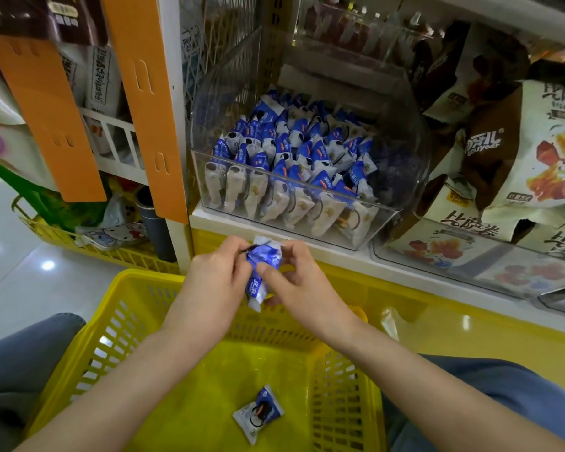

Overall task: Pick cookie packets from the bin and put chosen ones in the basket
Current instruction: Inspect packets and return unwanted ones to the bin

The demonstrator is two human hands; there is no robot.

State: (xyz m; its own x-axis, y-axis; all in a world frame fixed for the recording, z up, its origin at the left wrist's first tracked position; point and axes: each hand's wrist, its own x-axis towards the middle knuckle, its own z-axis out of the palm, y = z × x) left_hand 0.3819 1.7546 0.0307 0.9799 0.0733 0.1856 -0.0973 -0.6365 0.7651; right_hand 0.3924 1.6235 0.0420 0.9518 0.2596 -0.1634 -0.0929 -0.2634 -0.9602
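- Head view: your left hand [216, 272] and right hand [294, 278] both pinch one crinkly blue-and-white cookie packet [262, 272], fingers curled onto its foil, holding it above the far edge of the basket [118, 321].
- The basket is yellow plastic with slotted, grid-like walls; one more packet [258, 414] (small, pillow-shaped) lies flat on its smooth floor.
- The bin [307, 151] is clear, glossy plastic with a rounded wall, sitting on the white shelf [274, 238] just beyond your hands and packed with upright packets.
- To the right, large snack bags [535, 151] lean in a neighbouring clear bin.
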